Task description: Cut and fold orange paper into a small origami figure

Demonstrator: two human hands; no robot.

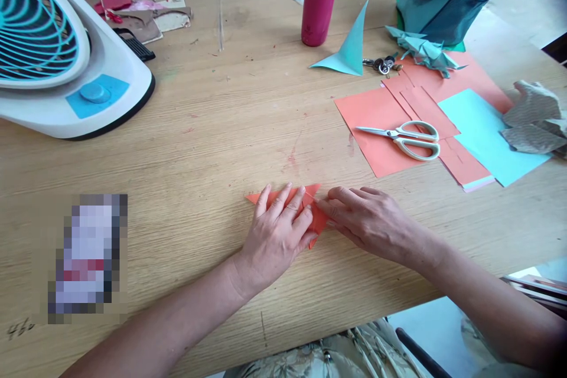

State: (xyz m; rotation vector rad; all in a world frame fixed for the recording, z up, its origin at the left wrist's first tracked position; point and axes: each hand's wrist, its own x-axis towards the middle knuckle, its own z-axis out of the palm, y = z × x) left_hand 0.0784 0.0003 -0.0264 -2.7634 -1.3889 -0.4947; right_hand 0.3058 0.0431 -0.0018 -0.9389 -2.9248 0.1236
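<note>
Left hand [279, 236] flat on orange paper [319, 220]

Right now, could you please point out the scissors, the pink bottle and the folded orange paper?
Scissors [392, 133], head view: the pivot.
Pink bottle [318, 9], head view: middle of the body.
Folded orange paper [319, 221], head view: uncovered part at its right.

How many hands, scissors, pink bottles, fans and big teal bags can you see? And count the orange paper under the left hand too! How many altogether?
Hands, left hand and right hand: 2
Orange paper under the left hand: 1
Scissors: 1
Pink bottle: 1
Fan: 1
Big teal bag: 1
Total: 7
</note>
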